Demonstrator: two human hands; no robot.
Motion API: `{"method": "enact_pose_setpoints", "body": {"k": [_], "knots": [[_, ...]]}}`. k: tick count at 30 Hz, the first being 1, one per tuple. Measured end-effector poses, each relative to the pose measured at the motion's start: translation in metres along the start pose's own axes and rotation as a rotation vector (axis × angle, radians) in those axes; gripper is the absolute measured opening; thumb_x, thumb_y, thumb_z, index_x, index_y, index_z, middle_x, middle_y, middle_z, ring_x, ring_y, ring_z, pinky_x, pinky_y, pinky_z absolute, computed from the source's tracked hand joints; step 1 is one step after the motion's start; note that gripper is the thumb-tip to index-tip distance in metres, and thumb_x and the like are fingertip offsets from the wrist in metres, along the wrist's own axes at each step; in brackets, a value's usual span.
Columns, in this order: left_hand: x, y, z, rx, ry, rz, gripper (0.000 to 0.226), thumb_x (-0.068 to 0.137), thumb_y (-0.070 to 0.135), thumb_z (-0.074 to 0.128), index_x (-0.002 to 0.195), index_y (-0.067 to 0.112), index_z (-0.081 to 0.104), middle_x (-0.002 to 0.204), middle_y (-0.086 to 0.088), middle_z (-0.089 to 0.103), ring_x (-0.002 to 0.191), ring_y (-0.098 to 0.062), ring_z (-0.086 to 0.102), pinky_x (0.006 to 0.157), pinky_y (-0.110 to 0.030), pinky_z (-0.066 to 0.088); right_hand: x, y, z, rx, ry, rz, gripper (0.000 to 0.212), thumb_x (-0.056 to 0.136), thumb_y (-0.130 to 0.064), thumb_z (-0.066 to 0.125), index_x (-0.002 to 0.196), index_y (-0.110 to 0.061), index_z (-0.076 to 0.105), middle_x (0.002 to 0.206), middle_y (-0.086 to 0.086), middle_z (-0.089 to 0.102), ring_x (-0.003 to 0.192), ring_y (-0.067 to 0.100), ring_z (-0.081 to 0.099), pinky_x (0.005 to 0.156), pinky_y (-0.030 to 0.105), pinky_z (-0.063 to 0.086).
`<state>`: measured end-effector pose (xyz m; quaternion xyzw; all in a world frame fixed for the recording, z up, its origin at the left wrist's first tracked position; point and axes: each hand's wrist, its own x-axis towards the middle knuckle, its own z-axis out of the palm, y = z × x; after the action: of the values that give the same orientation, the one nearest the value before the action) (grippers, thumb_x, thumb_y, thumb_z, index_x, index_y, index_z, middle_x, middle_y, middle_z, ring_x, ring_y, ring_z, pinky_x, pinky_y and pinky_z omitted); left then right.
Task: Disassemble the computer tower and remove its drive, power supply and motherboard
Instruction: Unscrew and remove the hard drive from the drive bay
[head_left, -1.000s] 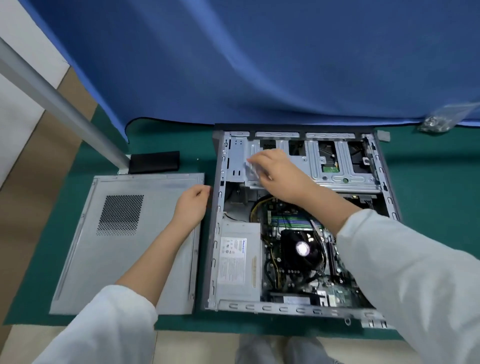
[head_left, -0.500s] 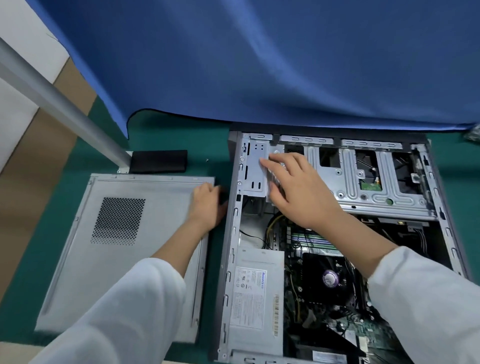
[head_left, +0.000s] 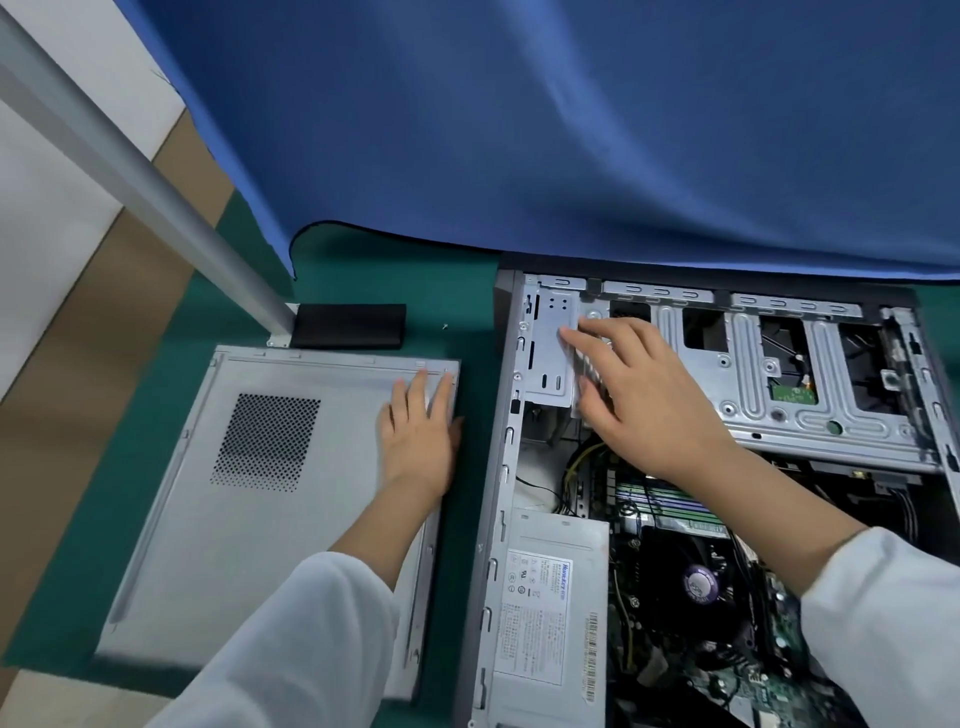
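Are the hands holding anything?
No. The left hand lies flat on the side panel. The right hand rests with straight fingers on the metal bracket.

One open computer tower (head_left: 727, 467); left of it, one side panel (head_left: 249, 493), one black block (head_left: 349, 326), one screw (head_left: 445, 326). Two hands: left hand (head_left: 418, 436), right hand (head_left: 639, 395).

Green mat-covered tabletop (head_left: 447, 291); draped blue fabric backdrop (head_left: 545, 130) behind it; slanted grey metal pole (head_left: 130, 176) at far left; white wall (head_left: 47, 208) and brown floor (head_left: 67, 374) beyond.
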<state>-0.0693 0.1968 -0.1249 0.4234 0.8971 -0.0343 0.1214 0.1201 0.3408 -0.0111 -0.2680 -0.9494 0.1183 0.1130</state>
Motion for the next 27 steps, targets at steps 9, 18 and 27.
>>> {"method": "enact_pose_setpoints", "body": {"k": [9, 18, 27], "knots": [[-0.001, 0.018, -0.046, 0.07, -0.086, -0.003, 0.072, 0.09, 0.005, 0.049, 0.149, 0.005, 0.009, 0.157, -0.009, 0.015, 0.136, -0.03, 0.034, 0.088, -0.038, 0.047, -0.001, 0.0, -0.001, 0.013, 0.012, -0.008, 0.05, 0.09, -0.03, 0.035, 0.135, -0.013, 0.05, 0.133, 0.006, 0.051, 0.122, 0.028, 0.04, 0.102, 0.041, 0.037], [-0.023, -0.009, -0.041, 0.05, -0.066, -0.099, 0.064, 0.089, 0.015, 0.048, 0.147, 0.012, 0.021, 0.137, -0.006, 0.048, 0.117, -0.025, 0.053, 0.067, -0.032, 0.046, -0.002, 0.003, 0.001, 0.01, 0.028, -0.013, 0.046, 0.091, -0.023, 0.05, 0.135, -0.013, 0.05, 0.131, 0.007, 0.052, 0.121, 0.028, 0.04, 0.102, 0.041, 0.037], [-0.011, -0.011, -0.029, 0.071, -0.087, -0.014, 0.073, 0.086, 0.006, 0.045, 0.151, 0.017, 0.014, 0.154, -0.003, 0.026, 0.106, -0.025, 0.059, 0.072, -0.033, 0.049, -0.002, 0.001, 0.001, -0.003, 0.027, -0.001, 0.046, 0.091, -0.024, 0.048, 0.135, -0.013, 0.05, 0.131, 0.006, 0.052, 0.121, 0.028, 0.041, 0.102, 0.04, 0.037]]}}
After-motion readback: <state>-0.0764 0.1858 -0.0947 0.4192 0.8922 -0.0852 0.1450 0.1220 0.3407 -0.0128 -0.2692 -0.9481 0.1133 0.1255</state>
